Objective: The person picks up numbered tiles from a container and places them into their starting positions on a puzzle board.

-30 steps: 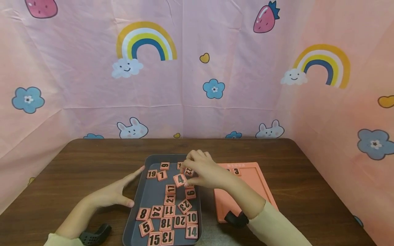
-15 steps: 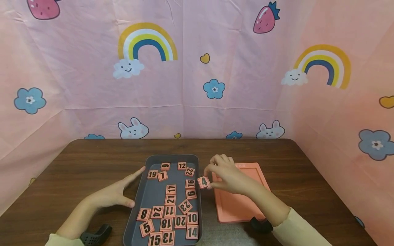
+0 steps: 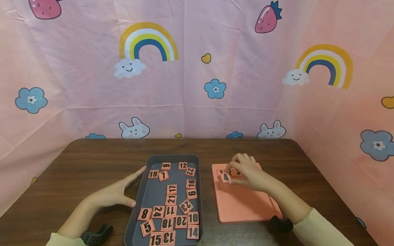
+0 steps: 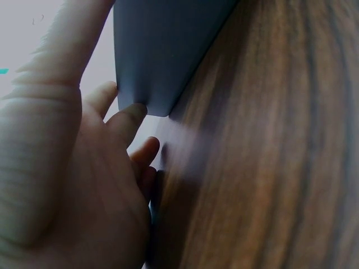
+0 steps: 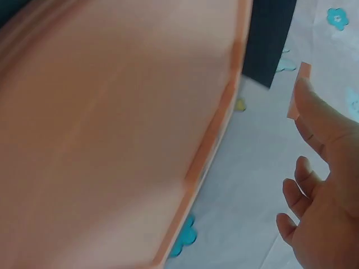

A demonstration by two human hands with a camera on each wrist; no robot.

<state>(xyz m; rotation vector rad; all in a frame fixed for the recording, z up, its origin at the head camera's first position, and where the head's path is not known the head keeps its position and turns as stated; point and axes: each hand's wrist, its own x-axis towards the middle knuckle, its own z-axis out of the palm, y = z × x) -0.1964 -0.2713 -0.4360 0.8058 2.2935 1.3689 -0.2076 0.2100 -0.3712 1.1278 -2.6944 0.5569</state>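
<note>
One tile [image 3: 225, 177], numbered 4, sits pinched in the right fingers [image 3: 232, 164] — left fingers [image 3: 135, 174], spread, touch the tray [image 3: 154, 193].

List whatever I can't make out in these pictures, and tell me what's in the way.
- Head view: part of the 2 tile, covered by the right hand.
- Head view: the gray tray's near rim, cut off by the bottom edge.
- Right wrist view: the number on the 4 tile, seen nearly edge-on.
- Left wrist view: the tray's inside, hidden by its wall.
</note>
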